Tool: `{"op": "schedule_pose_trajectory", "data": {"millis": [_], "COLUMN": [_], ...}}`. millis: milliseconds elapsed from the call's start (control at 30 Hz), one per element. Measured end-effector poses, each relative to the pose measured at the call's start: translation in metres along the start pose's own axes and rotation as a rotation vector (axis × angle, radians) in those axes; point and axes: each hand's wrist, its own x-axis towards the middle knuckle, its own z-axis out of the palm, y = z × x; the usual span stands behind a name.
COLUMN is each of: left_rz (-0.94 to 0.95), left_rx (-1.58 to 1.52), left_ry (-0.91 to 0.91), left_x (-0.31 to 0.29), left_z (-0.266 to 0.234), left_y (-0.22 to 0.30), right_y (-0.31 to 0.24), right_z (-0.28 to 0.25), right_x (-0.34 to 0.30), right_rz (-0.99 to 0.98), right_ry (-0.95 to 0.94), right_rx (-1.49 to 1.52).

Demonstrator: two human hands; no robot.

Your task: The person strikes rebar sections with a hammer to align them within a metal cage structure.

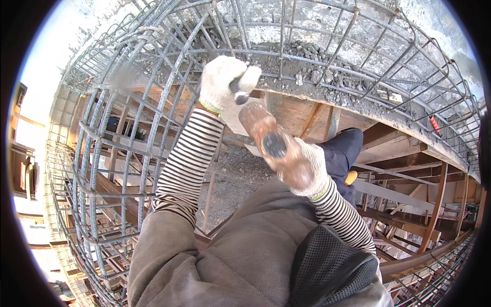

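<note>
My left hand, in a white knit glove, is closed around a dark metal chisel. The chisel's round end sticks out toward me, and most of its length is hidden by the glove. My right hand, gloved too, grips a rusty brown hammer, slightly blurred. Its handle is mostly hidden beneath the head, where a dark oval shows. The hammer's far face is just below and right of the chisel's end, with a small gap. Both forearms wear black-and-white striped sleeves.
Steel rebar stands in a cage at the left and curves along the far edge. Broken concrete lies between the far bars. Wooden formwork and beams show below at the right. An orange piece sits on a bar.
</note>
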Motion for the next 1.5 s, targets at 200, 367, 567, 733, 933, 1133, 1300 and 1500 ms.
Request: {"op": "schedule_pose_trajectory", "data": {"millis": [200,367,567,733,933,1133,1300,1500], "left_rz": [0.143,0.088,0.019,-0.012,-0.482,-0.252,-0.163,-0.325], "left_rx": [0.161,-0.034,-0.158,-0.054,0.053,0.069,0.000,0.056], "left_ry": [0.309,0.120,-0.022,0.314,0.609,0.578,0.570,0.553], "left_x": [-0.018,0.018,0.001,-0.025,0.004,0.013,-0.004,-0.010], "left_z": [-0.049,-0.037,-0.031,-0.033,-0.031,0.000,0.024,-0.002], "left_y": [0.013,0.085,0.040,0.012,0.032,0.033,0.016,0.027], "right_y": [0.016,0.012,0.092,0.124,-0.005,-0.030,-0.069,-0.062], "right_z": [-0.017,-0.020,-0.007,-0.010,-0.030,-0.013,-0.001,-0.003], "right_x": [-0.038,-0.055,-0.123,-0.133,-0.045,0.005,0.031,-0.034], "right_rz": [-0.004,0.293,0.138,0.184,0.425,-0.327,-0.015,0.314], "right_ry": [-0.119,0.087,0.279,0.267,0.058,0.003,-0.155,-0.012], "right_rx": [0.124,-0.165,0.989,1.413,0.392,-0.588,-0.334,0.457]}}
